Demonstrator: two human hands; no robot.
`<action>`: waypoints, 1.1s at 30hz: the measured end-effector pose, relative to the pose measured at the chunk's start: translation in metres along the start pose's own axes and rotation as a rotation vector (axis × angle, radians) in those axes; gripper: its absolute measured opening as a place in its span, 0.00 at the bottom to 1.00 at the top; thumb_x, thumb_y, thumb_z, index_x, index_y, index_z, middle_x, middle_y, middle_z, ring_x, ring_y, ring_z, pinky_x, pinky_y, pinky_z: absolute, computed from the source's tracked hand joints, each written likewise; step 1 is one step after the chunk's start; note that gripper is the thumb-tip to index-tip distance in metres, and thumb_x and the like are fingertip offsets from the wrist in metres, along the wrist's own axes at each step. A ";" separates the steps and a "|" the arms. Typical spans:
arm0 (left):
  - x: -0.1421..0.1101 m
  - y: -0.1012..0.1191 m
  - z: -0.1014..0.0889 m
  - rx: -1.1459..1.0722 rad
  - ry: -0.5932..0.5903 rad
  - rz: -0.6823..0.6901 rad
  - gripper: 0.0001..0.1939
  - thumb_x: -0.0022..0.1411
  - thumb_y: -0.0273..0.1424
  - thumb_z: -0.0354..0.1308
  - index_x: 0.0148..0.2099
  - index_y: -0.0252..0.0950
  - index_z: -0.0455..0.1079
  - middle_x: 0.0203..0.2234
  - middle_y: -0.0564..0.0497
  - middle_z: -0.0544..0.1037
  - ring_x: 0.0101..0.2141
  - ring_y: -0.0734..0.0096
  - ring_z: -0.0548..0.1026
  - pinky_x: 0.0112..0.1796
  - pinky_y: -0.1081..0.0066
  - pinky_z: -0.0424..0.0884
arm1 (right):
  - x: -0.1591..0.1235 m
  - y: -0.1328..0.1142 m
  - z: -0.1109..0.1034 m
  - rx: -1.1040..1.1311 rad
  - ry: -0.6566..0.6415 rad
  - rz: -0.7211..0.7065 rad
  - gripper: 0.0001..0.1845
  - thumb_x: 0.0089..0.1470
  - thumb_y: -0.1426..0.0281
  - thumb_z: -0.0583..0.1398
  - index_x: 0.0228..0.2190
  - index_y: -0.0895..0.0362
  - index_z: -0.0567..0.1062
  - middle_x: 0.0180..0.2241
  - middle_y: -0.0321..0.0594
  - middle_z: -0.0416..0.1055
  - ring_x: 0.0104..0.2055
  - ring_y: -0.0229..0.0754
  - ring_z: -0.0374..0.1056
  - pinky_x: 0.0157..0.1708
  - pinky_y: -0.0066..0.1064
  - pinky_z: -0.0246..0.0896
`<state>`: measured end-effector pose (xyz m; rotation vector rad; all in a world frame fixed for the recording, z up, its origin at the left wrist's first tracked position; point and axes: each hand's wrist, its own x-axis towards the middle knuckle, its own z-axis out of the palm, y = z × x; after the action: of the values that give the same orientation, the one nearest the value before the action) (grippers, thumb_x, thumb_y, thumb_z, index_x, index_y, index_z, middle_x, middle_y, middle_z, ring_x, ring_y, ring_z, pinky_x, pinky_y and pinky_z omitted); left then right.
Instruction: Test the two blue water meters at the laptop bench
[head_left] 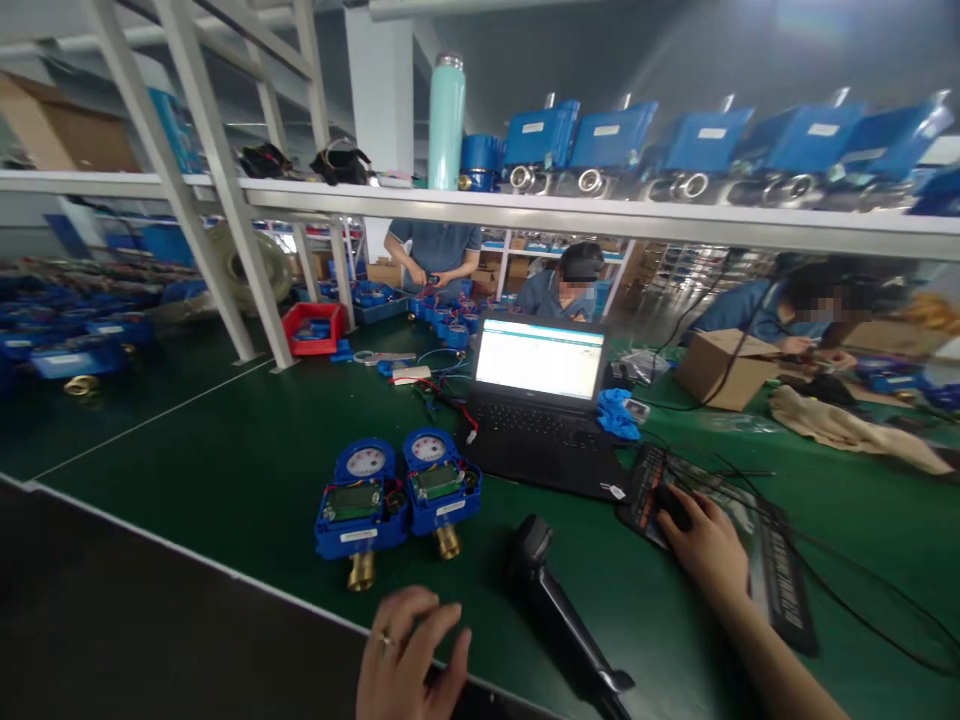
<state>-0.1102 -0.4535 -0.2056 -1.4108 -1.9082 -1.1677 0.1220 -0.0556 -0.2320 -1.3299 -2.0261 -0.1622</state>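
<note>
My right hand (709, 545) rests on a black computer mouse (673, 506), its fingers curved over it. The mouse lies on a dark patterned mouse pad (784, 575) to the right of an open black laptop (536, 385) with a lit screen. At the table's front edge my left hand (411, 655) holds nothing; its fingers are loosely bent and apart. Beyond it are two blue water meters, a left one (361, 505) and a right one (442, 485), side by side with round dials, bare green circuit boards and brass fittings. A black barcode scanner (562, 610) lies between my hands.
A shelf (570, 208) above the table bears blue meters and a mint bottle (447, 125). Behind the laptop are a red bin (313, 330), loose wires, a cardboard box (727, 368) and a cloth (847, 430). Three people sit or stand farther back. Cables cross the right side.
</note>
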 end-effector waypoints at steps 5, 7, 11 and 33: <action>0.060 -0.018 -0.018 0.453 0.288 0.080 0.15 0.59 0.29 0.63 0.49 0.38 0.71 0.55 0.37 0.64 0.56 0.49 0.62 0.55 0.50 0.58 | 0.001 -0.003 -0.004 0.029 -0.030 -0.012 0.38 0.54 0.49 0.44 0.52 0.60 0.73 0.52 0.56 0.65 0.48 0.64 0.65 0.47 0.53 0.65; 0.070 -0.024 -0.015 0.525 0.242 0.076 0.18 0.58 0.31 0.64 0.51 0.39 0.71 0.59 0.36 0.60 0.60 0.44 0.58 0.57 0.44 0.56 | 0.001 -0.006 -0.008 0.031 -0.031 -0.004 0.39 0.53 0.48 0.43 0.52 0.60 0.73 0.51 0.57 0.65 0.48 0.64 0.65 0.48 0.52 0.65; 0.074 -0.027 -0.006 0.526 0.157 0.150 0.18 0.61 0.28 0.60 0.54 0.33 0.69 0.61 0.36 0.60 0.64 0.48 0.54 0.60 0.49 0.56 | 0.001 -0.007 -0.008 0.021 -0.049 0.000 0.39 0.52 0.47 0.43 0.52 0.59 0.73 0.52 0.55 0.65 0.49 0.63 0.65 0.48 0.51 0.65; 0.077 -0.012 -0.011 0.610 -0.043 0.198 0.08 0.63 0.29 0.54 0.39 0.33 0.74 0.49 0.41 0.75 0.39 0.55 0.73 0.37 0.56 0.69 | -0.001 -0.011 -0.008 0.014 0.033 -0.028 0.31 0.57 0.54 0.46 0.51 0.58 0.73 0.52 0.52 0.64 0.47 0.59 0.65 0.46 0.49 0.66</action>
<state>-0.1486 -0.4242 -0.1434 -1.2406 -1.8758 -0.4054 0.1164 -0.0653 -0.2237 -1.2830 -2.0150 -0.1814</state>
